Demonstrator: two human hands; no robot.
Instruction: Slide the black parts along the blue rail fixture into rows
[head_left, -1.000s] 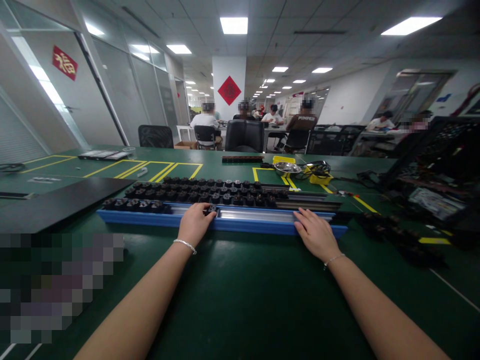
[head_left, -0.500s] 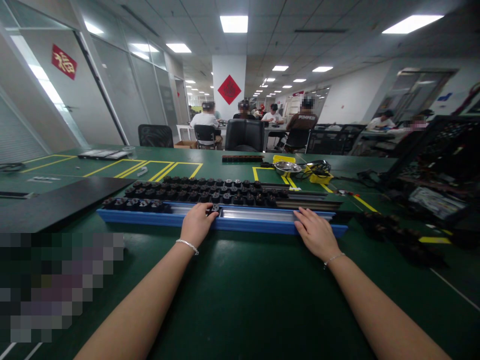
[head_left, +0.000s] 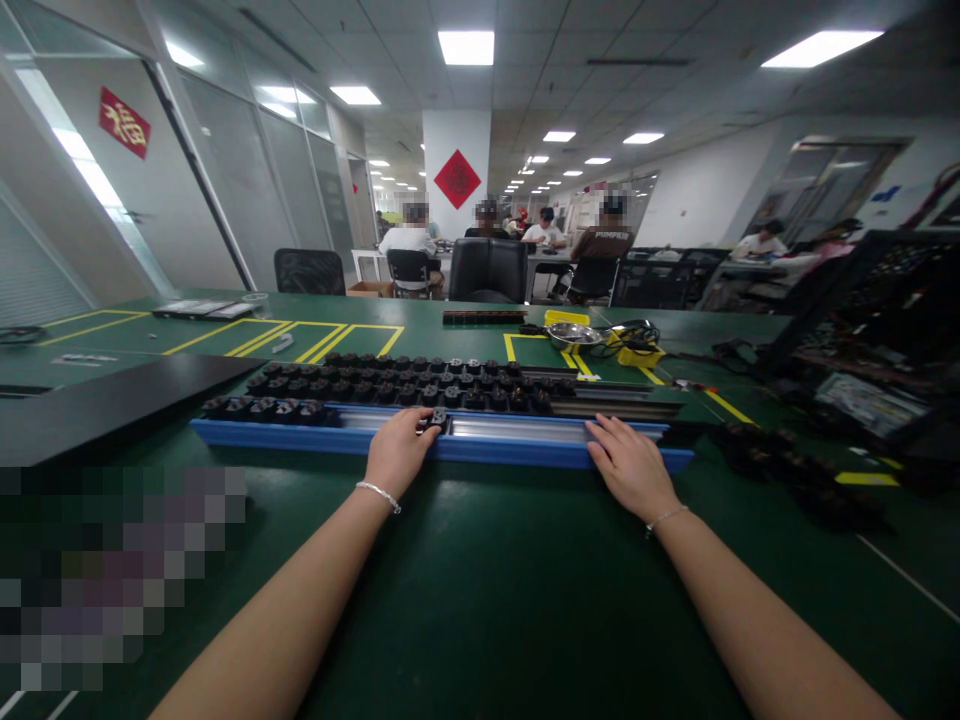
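Note:
A long blue rail with a silvery channel lies across the table in front of me. My left hand pinches a small black socket module between thumb and fingers, down in the channel near the rail's middle. My right hand lies over the right part of the rail, its fingers stretched out and touching the rail's edge. At the rail's left end, several black modules sit in the channel. Behind it, more rails carry rows of similar black modules.
A dark flat panel lies at left. Beyond the rails are a metal bowl, yellow trays and cables. Dark parts and a cluttered rack stand at right. Several people sit at far tables.
My left hand has moved slightly to the right along the rail, and the black socket module has shifted with it. My right hand has stayed in place.

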